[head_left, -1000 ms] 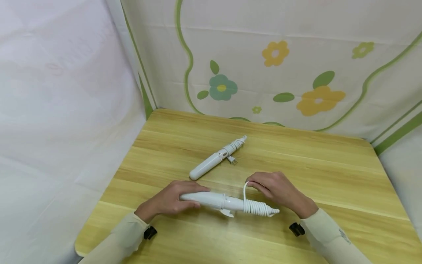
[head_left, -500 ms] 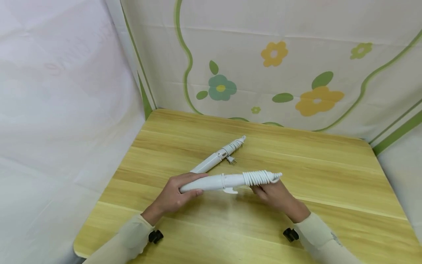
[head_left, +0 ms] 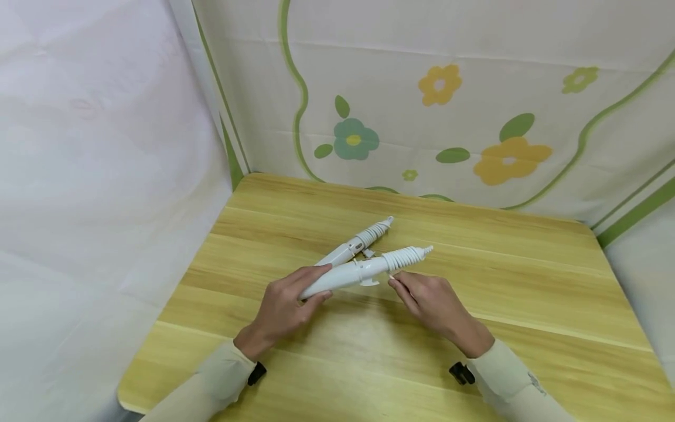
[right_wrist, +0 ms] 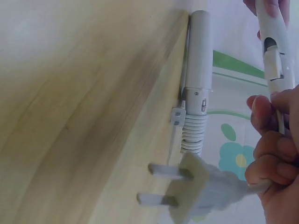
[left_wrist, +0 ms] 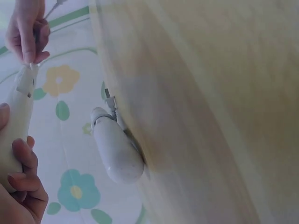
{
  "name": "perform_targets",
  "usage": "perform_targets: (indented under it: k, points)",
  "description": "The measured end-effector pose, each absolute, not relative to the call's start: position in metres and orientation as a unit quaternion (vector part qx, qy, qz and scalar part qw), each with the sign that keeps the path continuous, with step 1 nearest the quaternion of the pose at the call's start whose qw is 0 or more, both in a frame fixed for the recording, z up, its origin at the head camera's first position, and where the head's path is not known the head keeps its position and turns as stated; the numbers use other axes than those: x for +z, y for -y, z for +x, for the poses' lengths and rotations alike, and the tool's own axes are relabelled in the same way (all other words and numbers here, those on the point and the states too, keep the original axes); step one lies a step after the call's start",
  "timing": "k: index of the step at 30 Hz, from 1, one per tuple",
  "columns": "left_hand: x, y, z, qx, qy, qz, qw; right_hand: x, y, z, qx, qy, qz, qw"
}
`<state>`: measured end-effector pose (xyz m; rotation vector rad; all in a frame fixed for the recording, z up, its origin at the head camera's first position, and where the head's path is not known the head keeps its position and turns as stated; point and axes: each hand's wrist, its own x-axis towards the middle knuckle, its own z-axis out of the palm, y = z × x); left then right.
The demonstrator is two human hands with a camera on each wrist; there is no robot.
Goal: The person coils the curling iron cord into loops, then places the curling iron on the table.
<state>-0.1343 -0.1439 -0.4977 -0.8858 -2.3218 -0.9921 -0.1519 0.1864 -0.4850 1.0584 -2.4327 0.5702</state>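
Observation:
My left hand (head_left: 285, 302) grips the smooth, wide end of a white curling iron (head_left: 337, 276), held tilted over the table with its tip pointing up and right. A white cord (head_left: 405, 258) is wound in tight coils round its handle, and a small lever (head_left: 370, 282) sticks out below. Beside the coils, my right hand (head_left: 435, 302) pinches the cord's free end. In the right wrist view, the two-pin plug (right_wrist: 201, 186) juts out from under the curled fingers. A second white curling iron (head_left: 337, 255), its cord also wound, lies just behind, partly hidden.
The wood-grain table (head_left: 474, 269) carries both irons. The second iron's plug (right_wrist: 178, 116) rests on the table beside it. A flower-printed cloth (head_left: 395, 117) hangs behind the table, and a white cloth (head_left: 105, 176) hangs on the left.
The left hand has raised and tilted the curling iron away from me, over the second one. The right hand has carried the cord round the handle and now stands below the coils.

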Motion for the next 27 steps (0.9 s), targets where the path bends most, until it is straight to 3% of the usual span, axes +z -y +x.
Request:
perform_targets:
  k: [12,16,22,27]
  points:
    - [-0.500,0.152,-0.135,-0.298,0.866,-0.316,0.248,-0.475,-0.189,-0.144,0.171,0.928,0.301,0.140]
    - [-0.500,0.154,-0.135,-0.284,0.876,-0.314,0.231,-0.474,-0.190,-0.142,0.158,0.927,0.305,0.150]
    - [-0.500,0.160,-0.134,-0.277,0.891,-0.316,0.174,-0.469,-0.194,-0.144,0.146,0.888,0.369,0.231]
    - [-0.509,0.159,-0.132,-0.339,0.896,-0.276,0.079,-0.473,-0.193,-0.149,0.168,0.865,0.415,0.227]
